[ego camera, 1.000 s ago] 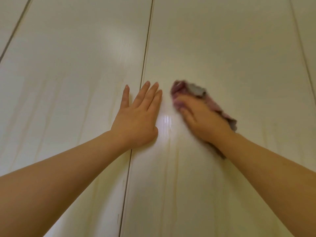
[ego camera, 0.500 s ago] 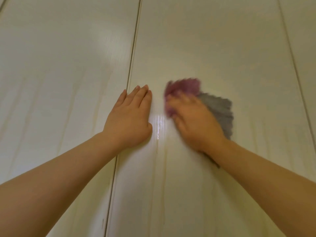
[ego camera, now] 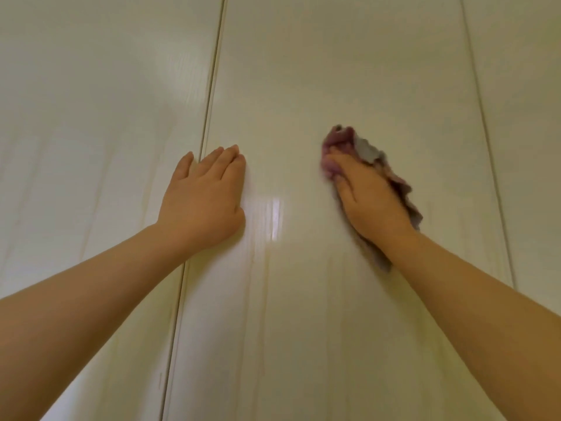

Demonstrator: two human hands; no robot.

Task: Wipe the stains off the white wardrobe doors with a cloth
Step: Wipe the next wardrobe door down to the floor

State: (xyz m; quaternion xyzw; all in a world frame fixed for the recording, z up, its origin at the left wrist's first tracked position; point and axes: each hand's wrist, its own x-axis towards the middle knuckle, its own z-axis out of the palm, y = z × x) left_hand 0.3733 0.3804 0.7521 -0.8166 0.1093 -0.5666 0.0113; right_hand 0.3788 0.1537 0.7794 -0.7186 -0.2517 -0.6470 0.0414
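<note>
The white wardrobe door [ego camera: 318,71] fills the middle of the view, with faint yellowish streaks [ego camera: 267,278] running down its lower part. My right hand [ego camera: 370,196] presses a crumpled purple and grey cloth [ego camera: 365,150] flat against this door, right of centre. The fingers lie stretched over the cloth, which sticks out past the fingertips and along the hand's right side. My left hand [ego camera: 203,196] rests flat on the same door with straight fingers, its little finger across the seam [ego camera: 212,95] to the left door [ego camera: 100,117].
A second seam [ego camera: 479,117] runs down the right side, with another door panel [ego camera: 528,101] beyond it. A bright glare spot [ego camera: 275,217] shines on the door between my hands. Faint streaks also mark the left door.
My right hand has slid the cloth to the right, away from my left hand, widening the gap between them. My left hand stays flat by the seam.
</note>
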